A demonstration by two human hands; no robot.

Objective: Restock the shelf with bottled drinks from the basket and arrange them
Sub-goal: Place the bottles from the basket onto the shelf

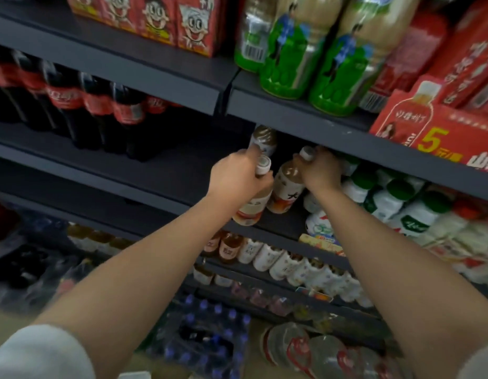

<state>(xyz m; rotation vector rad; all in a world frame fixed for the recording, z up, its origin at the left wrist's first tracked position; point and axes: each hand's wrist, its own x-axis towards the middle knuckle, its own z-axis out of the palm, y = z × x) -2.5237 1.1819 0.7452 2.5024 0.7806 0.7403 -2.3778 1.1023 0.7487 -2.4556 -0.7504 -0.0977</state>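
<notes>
While both arms reach up to the shelf (278, 228), two tea bottles are going in at once. On the far left stand dark cola bottles (95, 110), well apart from the work. The left hand (237, 173) is wrapped around the neck of one bottle (253, 206), which tilts at the shelf's front edge. Just beside it, the right hand (319, 170) is closed on the top of the second bottle (286, 190), which leans too. To do this well, stand each bottle up straight, push it back, and turn the label out. Go slowly, because the white bottles (396, 203) on the right sit close. No basket shows.
</notes>
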